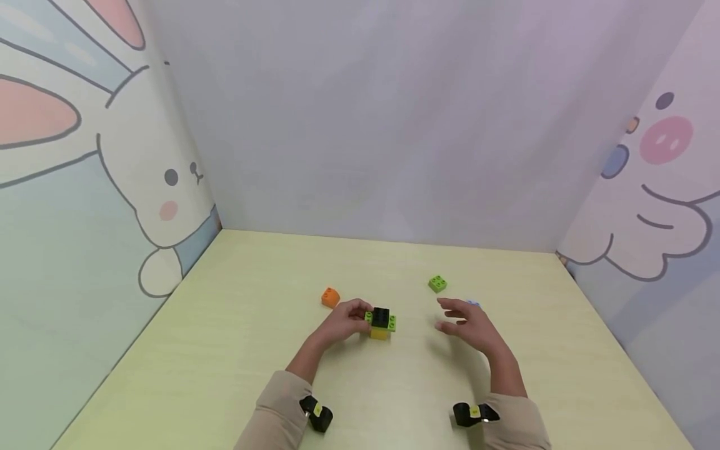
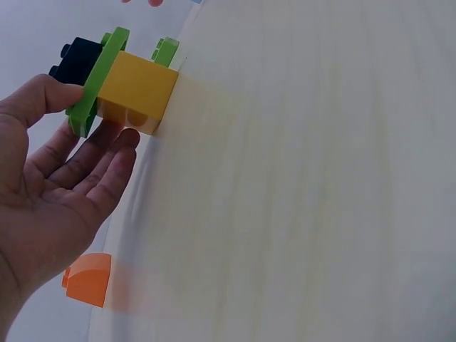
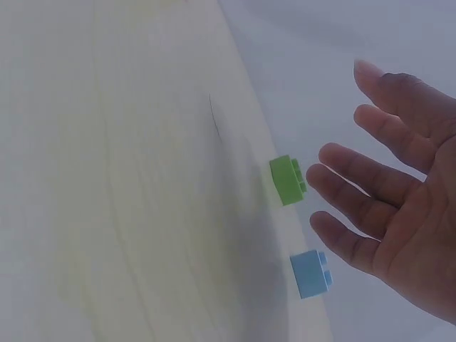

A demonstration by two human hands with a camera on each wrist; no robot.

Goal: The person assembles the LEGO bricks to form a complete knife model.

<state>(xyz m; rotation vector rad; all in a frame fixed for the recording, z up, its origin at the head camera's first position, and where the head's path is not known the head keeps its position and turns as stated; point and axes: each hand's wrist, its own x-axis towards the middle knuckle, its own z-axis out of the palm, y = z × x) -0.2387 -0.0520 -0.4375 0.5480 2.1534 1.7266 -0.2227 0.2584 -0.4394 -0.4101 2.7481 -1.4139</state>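
Observation:
A small stack of toy building blocks stands on the table: a yellow block (image 1: 379, 334) at the bottom, a flat green block (image 2: 104, 80) across it and a black block (image 1: 380, 317) on top. My left hand (image 1: 344, 322) pinches the left end of the flat green block, thumb on the near side and fingers behind. To the right of the stack, my right hand (image 1: 471, 325) hovers over the table, fingers spread and holding nothing. Nearest to it are a loose green block (image 3: 287, 180) and a light blue block (image 3: 310, 274), mostly hidden behind the hand in the head view.
An orange block (image 1: 330, 297) with a curved face lies just beyond the left hand. The pale wooden table (image 1: 270, 275) ends at a grey back wall (image 1: 360, 125). Side panels with a cartoon rabbit (image 1: 146, 187) and pig (image 1: 647, 206) flank it.

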